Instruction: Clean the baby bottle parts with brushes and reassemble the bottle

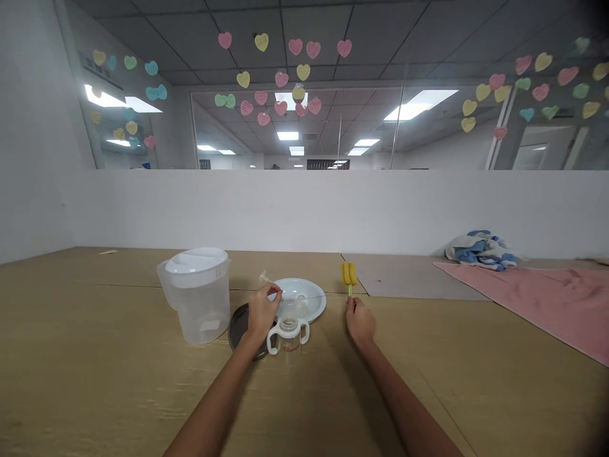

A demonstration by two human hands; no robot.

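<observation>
My right hand (361,322) is closed around the light green handle of a yellow sponge brush (349,274), its head pointing up. My left hand (263,311) is pinched over the left edge of a white plate (316,310). A thin wire-like rod runs right from its fingers across the plate, and a pale translucent piece (264,277) shows just beyond the hand; whether they are one thing I cannot tell. Small clear parts (301,304) lie on the plate. In front stands a clear baby bottle (288,339) with white side handles and red lettering, open at the top.
A dark round plate (236,330) lies partly under my left hand and forearm. To its left stands a translucent lidded pitcher (202,304). At the right are a pink cloth (533,292) and a crumpled blue-and-white cloth (483,251). A white wall (304,209) closes off the table's back.
</observation>
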